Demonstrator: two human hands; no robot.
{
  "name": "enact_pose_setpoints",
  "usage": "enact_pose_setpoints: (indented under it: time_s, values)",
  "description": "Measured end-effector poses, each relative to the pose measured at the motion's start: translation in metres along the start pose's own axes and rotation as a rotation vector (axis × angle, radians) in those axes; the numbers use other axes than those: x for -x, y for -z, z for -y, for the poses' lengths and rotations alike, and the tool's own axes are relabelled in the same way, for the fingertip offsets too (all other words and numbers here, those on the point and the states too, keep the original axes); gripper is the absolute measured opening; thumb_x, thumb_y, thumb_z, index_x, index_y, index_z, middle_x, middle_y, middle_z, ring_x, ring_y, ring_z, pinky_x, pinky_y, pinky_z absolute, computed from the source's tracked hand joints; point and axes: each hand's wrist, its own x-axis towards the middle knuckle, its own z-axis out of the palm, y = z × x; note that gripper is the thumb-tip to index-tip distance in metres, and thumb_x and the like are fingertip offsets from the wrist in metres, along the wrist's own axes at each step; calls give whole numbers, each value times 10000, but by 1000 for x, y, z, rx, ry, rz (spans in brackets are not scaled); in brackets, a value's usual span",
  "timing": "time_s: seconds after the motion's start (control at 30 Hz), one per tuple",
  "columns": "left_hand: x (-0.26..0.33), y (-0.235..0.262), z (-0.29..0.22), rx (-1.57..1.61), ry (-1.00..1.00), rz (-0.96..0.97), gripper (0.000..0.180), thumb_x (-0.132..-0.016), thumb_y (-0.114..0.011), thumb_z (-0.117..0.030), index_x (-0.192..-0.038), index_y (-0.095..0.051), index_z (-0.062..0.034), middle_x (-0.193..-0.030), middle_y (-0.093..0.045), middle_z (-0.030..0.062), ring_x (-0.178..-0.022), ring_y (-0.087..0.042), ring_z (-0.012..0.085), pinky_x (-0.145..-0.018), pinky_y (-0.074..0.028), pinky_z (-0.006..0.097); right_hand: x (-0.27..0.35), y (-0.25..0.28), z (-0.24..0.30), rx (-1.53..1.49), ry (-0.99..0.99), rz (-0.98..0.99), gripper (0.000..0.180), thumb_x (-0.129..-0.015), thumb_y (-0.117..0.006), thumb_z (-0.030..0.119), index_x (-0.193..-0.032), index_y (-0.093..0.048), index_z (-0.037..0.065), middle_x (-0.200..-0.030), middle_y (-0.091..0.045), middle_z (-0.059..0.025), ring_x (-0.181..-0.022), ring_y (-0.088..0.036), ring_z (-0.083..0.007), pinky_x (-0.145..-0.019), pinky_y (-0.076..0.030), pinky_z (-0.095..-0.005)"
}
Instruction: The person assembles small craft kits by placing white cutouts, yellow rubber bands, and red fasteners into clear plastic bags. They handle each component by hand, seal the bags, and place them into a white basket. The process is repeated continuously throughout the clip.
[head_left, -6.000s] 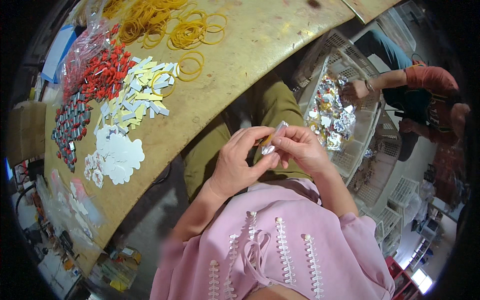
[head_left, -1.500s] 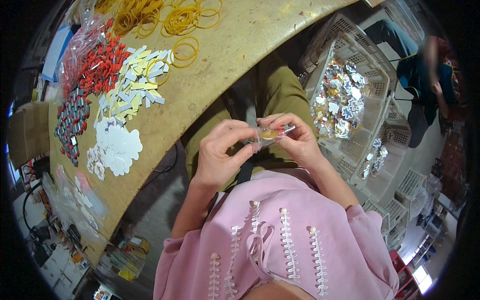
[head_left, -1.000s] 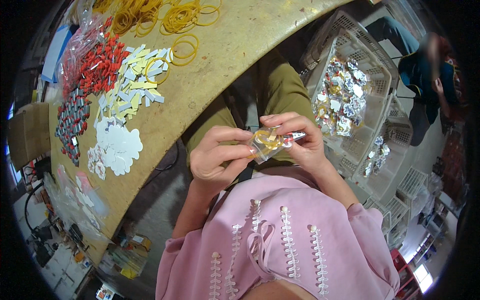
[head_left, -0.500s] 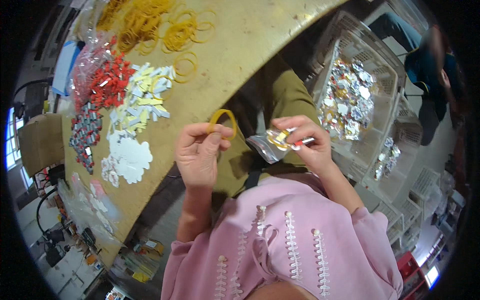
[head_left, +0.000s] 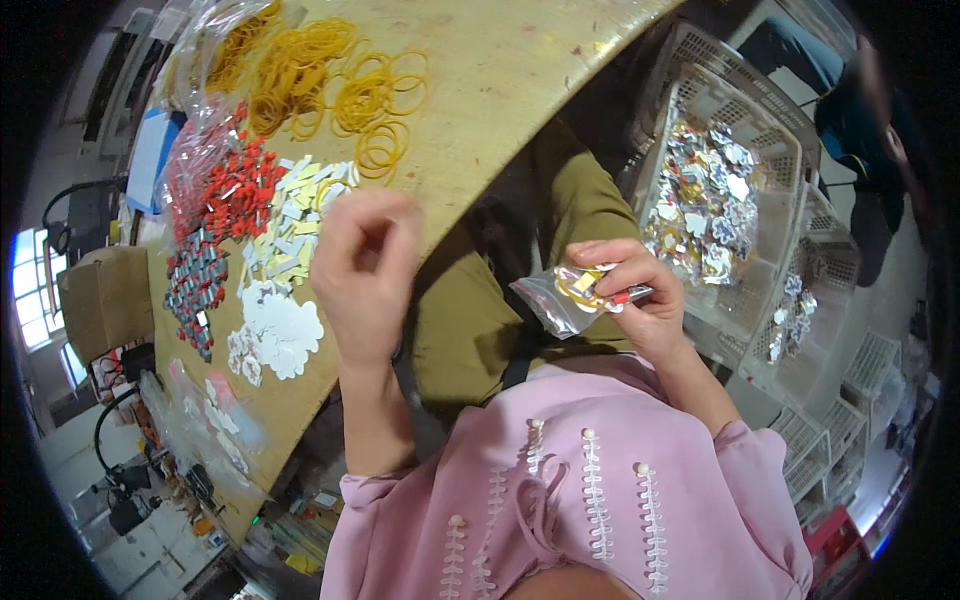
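My right hand is closed on a small clear plastic bag, above my lap. Small white, yellow and red pieces and a yellow band show at its fingers; whether they lie inside the bag or against it is unclear. My left hand is over the table's edge, blurred by motion, with fingers curled. No rubber band shows in it. Nearest to it are a heap of pale yellow and white strips and some loose yellow rubber bands.
On the table lie a rubber band heap, red pieces, grey-and-red pieces and white scalloped cards. At right stands a plastic crate of filled shiny packets. Another person is beyond it.
My left hand has moved left and up toward the heaps; the rubber band it held no longer shows there. My right hand stays closed on the bag, slightly lower and farther right.
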Motion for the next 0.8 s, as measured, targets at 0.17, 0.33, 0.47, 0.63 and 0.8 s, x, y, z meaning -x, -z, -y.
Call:
enact_pose_setpoints:
  time_s: [0.17,0.33,0.47,0.63,0.8]
  values:
    - [42,0,-18,84,-169,317,215,-690,-784,2,-880,-761,-96,-1066,-641,86,-924,-607,209,-788,-508,302,-12,-6,9,51,57,80,222,-819,-602,-126,-970,-656,28,-1197,-631,-179,-1191,-592,-342,-1031,-466,-460]
    - [51,-3,-9,82,-239,307,257,-672,-792,3,-895,-768,-122,-1139,-648,100,-967,-610,240,-823,-508,336,-16,-16,10,104,103,160,278,-777,-585,-136,-991,-659,24,-1185,-632,-186,-1181,-596,-368,-1022,-472,-471]
    - [57,-6,3,76,-265,254,275,-658,-799,-3,-905,-761,-117,-1181,-648,109,-1022,-616,268,-867,-501,372,-16,-22,9,164,100,217,321,-748,-568,-133,-1010,-673,20,-1183,-631,-194,-1173,-598,-378,-1019,-473,-480]
    - [53,-5,-3,-37,-328,316,254,-638,-817,-27,-873,-746,-91,-1200,-648,108,-1048,-620,301,-908,-494,406,-19,-26,11,213,109,266,343,-726,-565,-135,-1008,-682,20,-1189,-636,-190,-1168,-606,-363,-1011,-482,-451]
    - [55,-5,-5,-95,-351,296,237,-614,-832,-39,-826,-732,-79,-1172,-663,115,-1042,-625,316,-897,-510,415,-18,-28,6,202,99,254,349,-720,-563,-128,-1011,-686,20,-1192,-639,-191,-1173,-607,-354,-1006,-485,-436]
